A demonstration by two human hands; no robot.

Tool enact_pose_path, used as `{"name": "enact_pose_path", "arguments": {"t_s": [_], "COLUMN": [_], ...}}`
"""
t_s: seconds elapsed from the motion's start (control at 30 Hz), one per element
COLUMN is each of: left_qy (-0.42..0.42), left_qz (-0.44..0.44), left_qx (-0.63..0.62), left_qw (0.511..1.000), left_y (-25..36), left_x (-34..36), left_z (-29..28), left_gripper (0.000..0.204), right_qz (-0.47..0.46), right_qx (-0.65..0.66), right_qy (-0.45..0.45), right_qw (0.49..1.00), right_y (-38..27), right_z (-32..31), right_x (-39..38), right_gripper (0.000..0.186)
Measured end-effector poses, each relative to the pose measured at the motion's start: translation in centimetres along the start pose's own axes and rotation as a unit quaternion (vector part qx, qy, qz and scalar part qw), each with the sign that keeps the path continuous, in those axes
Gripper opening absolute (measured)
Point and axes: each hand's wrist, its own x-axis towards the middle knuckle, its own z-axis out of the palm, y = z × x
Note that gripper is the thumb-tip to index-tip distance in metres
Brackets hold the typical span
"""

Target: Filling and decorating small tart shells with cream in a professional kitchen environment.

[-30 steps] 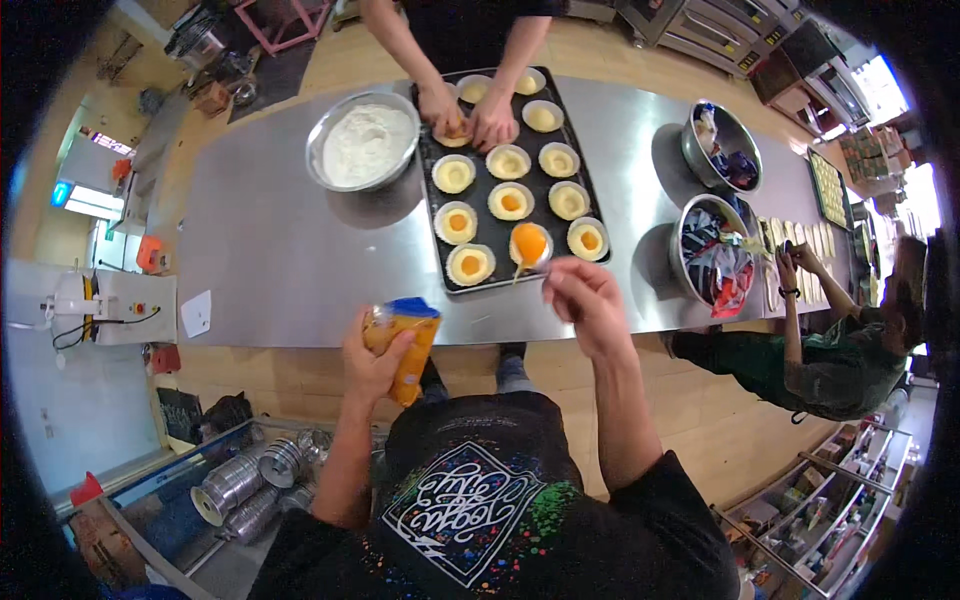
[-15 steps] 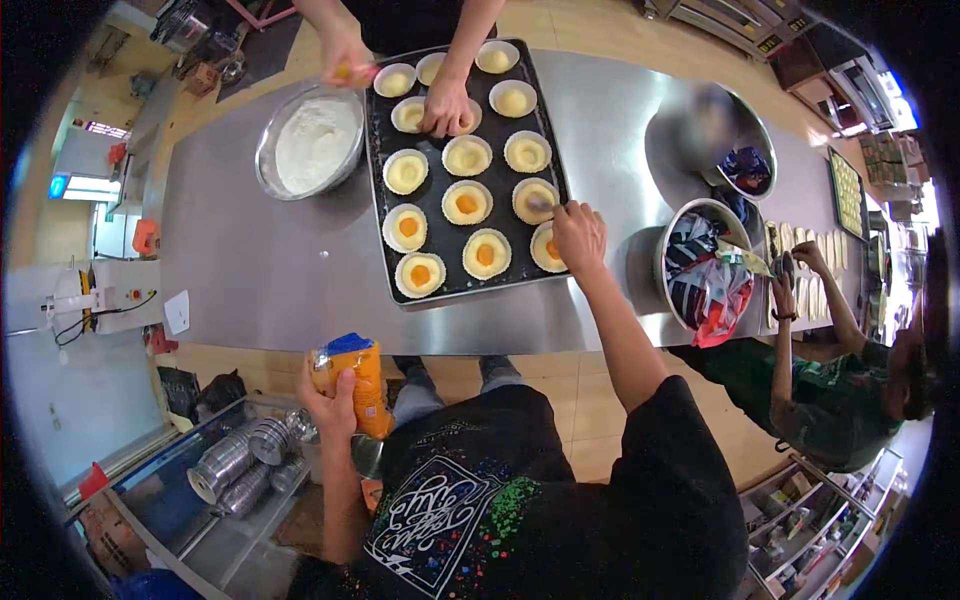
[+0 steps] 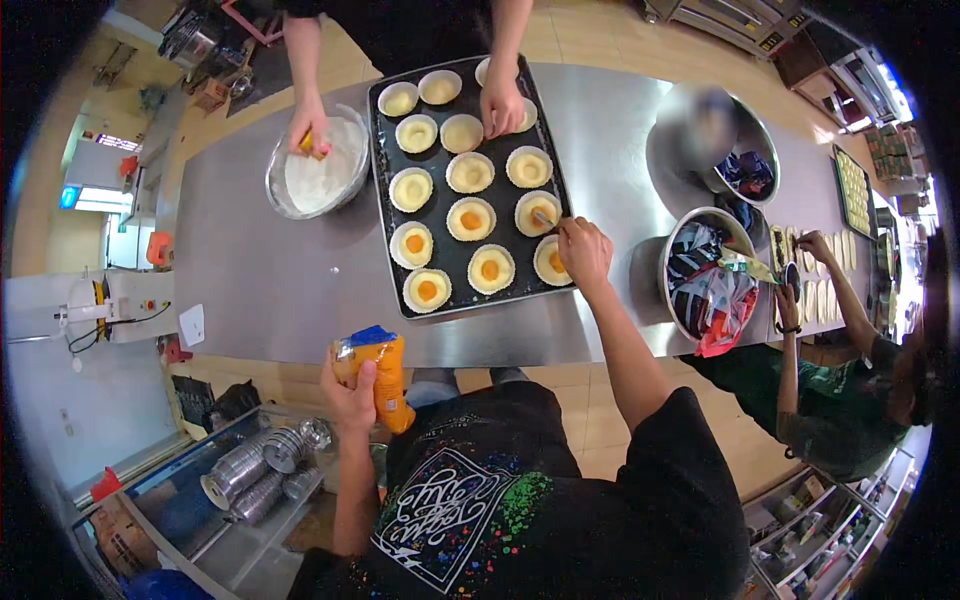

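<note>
My left hand [image 3: 350, 398] is closed around an orange pouch with a blue top [image 3: 384, 378], held just in front of the table's near edge. My right hand [image 3: 586, 248] grips a small spoon [image 3: 543, 217]. Its tip touches the orange filling in a paper-cupped dough round [image 3: 533, 212] at the right of the black baking tray [image 3: 448, 258]. Several dough rounds in the two near rows, such as the near-left one [image 3: 427, 291], bear orange filling in their centres. Farther back, hollowed rounds like the middle one [image 3: 469, 173] show plain dough.
Across the steel table [image 3: 250, 290], a co-worker's hand [image 3: 311, 128] holds a small red-and-yellow thing over a bowl of white powder [image 3: 325, 180]; the other hand [image 3: 502, 103] presses a far round. Right, a bowl of packets [image 3: 710, 285] stands near another co-worker working at dough strips [image 3: 822, 270].
The spoon has gone from a blur over the round to resting on orange filling there. The co-worker's one hand has moved to the powder bowl, the other to a round farther right.
</note>
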Motion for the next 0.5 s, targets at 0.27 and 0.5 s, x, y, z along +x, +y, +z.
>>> {"name": "enact_pose_path", "arguments": {"t_s": [0.27,0.5], "left_qy": [-0.089,-0.108], "left_qz": [0.012,-0.031], "left_qx": [-0.051,-0.168], "left_qw": [0.995,0.979], "left_y": [0.2,1.0], "left_x": [5.2,10.3], "left_z": [-1.3,-1.7], "left_gripper": [0.047,0.028], "right_qz": [0.078,0.238], "right_qx": [0.023,0.405], "right_qy": [0.016,0.079], "right_qw": [0.997,0.879], "right_y": [-1.9,-11.9], "right_z": [0.9,-7.5], "right_x": [-0.1,-0.4], "right_gripper": [0.016,0.018]}}
